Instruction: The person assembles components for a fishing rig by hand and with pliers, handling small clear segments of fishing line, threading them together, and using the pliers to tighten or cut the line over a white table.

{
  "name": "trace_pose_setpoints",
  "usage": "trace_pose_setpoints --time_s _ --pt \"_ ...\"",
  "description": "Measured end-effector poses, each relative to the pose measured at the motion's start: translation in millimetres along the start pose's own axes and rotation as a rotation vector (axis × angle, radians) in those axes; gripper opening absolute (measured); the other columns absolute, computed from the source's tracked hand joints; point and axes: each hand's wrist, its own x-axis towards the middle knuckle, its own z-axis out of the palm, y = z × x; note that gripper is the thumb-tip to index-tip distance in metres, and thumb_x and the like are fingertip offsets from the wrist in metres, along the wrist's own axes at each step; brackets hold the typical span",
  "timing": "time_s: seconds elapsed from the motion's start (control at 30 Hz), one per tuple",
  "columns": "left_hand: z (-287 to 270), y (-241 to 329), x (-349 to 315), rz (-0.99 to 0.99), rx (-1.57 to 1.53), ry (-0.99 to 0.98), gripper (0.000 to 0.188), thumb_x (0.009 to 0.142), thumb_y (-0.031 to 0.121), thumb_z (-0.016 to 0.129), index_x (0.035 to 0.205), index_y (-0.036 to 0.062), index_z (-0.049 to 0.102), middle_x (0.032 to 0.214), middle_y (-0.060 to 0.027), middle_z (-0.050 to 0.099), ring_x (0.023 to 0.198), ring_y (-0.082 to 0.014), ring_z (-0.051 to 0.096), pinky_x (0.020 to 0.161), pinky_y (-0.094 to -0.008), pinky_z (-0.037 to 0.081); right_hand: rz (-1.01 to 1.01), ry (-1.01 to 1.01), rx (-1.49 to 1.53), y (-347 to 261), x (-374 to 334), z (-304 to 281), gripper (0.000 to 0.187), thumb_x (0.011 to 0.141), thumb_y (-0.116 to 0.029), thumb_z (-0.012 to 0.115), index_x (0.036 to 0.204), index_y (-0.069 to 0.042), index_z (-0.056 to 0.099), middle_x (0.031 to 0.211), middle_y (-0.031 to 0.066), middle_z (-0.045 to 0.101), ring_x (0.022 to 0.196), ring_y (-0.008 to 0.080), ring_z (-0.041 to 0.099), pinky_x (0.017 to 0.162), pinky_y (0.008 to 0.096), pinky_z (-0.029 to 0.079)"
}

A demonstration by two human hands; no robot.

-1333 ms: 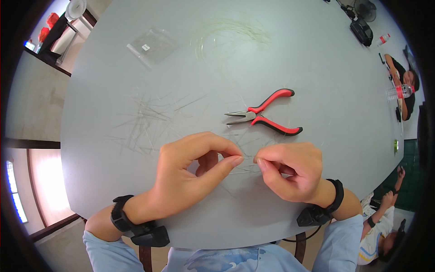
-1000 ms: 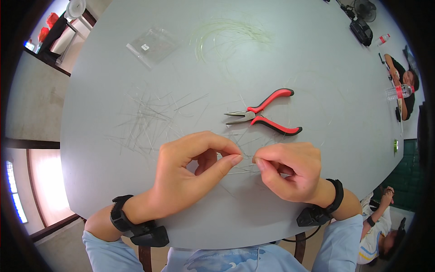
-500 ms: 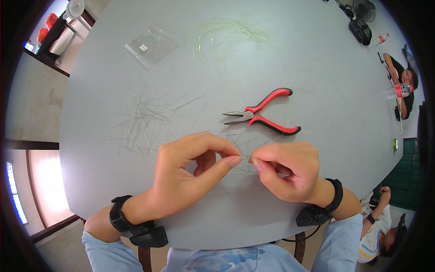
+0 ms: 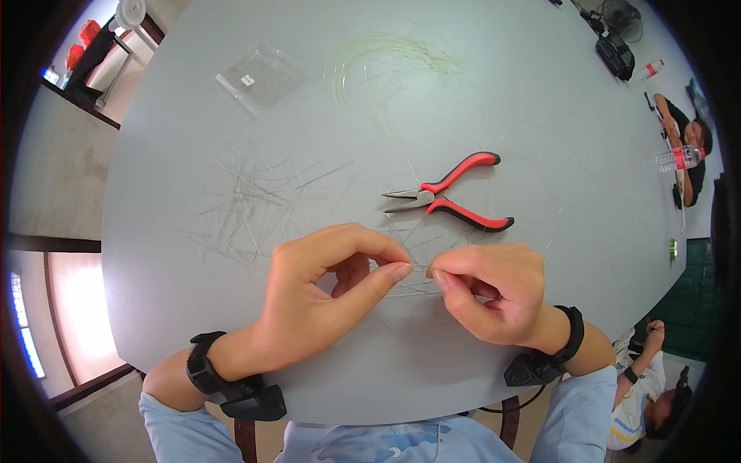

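I'm pinching thumb to finger with left hand [image 4: 297, 297] and right hand [image 4: 503, 287], contents unclear, drawing them slightly closer above thin wires [image 4: 417, 293] mid-frame, suggesting fine handling

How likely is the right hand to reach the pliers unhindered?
Probably yes: the pliers lie just beyond the right hand, with only thin strands between, though its pinch must open first.
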Motion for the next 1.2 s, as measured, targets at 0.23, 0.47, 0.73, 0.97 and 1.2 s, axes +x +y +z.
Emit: trace_pose_setpoints --time_s 0.23,0.47,0.73,0.97,1.2 --pt "1.4 -1.1 0.0 0.012 -0.011 0.006 0.005 0.079 0.004 0.066 0.084 0.0019 0.064 0.071 0.0006 0.060 0.052 -0.0018 0.044 0.047 -0.0181 0.034 -0.003 0.007 0.002 1.2 -1.2 0.6 0.012 0.072 0.007 0.055 0.078 -0.002 0.061 0.055 0.0015 0.053 0.039 0.0063 0.037 0.037 0.0209 0.026" --pt "-3.1 6.3 -0.6 -0.093 0.011 -0.083 0.007 0.079 -0.003 0.063 0.085 -0.0003 0.063 0.081 -0.0040 0.062 0.065 -0.0046 0.052 0.057 -0.0188 0.039 -0.001 0.008 -0.005 1.3 -0.4 1.3 0.012 0.073 0.007 0.056 0.079 -0.002 0.061 0.055 0.0014 0.053 0.039 0.0063 0.037 0.037 0.0208 0.026" --pt "-0.8 6.7 -0.6 -0.045 0.047 -0.104 0.006 0.079 -0.002 0.063 0.085 0.0004 0.063 0.079 -0.0040 0.062 0.062 -0.0046 0.049 0.054 -0.0194 0.038 -0.006 -0.011 -0.009 1.9 -1.3 1.1 0.011 0.074 0.006 0.057 0.079 -0.003 0.061 0.055 0.0013 0.053 0.038 0.0068 0.036 0.037 0.0212 0.026" --pt "-0.5 5.0 -0.7 0.050 0.148 -0.083 0.007 0.077 -0.001 0.064 0.083 0.0016 0.064 0.073 -0.0035 0.060 0.056 -0.0058 0.047 0.050 -0.0202 0.036 0.014 -0.005 -0.006 0.1 -1.1 0.5 0.011 0.075 0.006 0.058 0.080 -0.003 0.062 0.055 0.0011 0.053 0.038 0.0069 0.035 0.037 0.0213 0.025" --pt "-1.0 2.5 -0.6 0.128 0.196 -0.066 0.007 0.077 -0.002 0.064 0.083 0.0020 0.064 0.072 -0.0035 0.059 0.054 -0.0056 0.046 0.048 -0.0202 0.035 -0.016 -0.048 -0.005 -0.2 0.9 0.8 0.016 0.071 0.010 0.057 0.082 -0.001 0.058 0.056 0.0039 0.049 0.040 0.0131 0.040 0.038 0.0245 0.031"
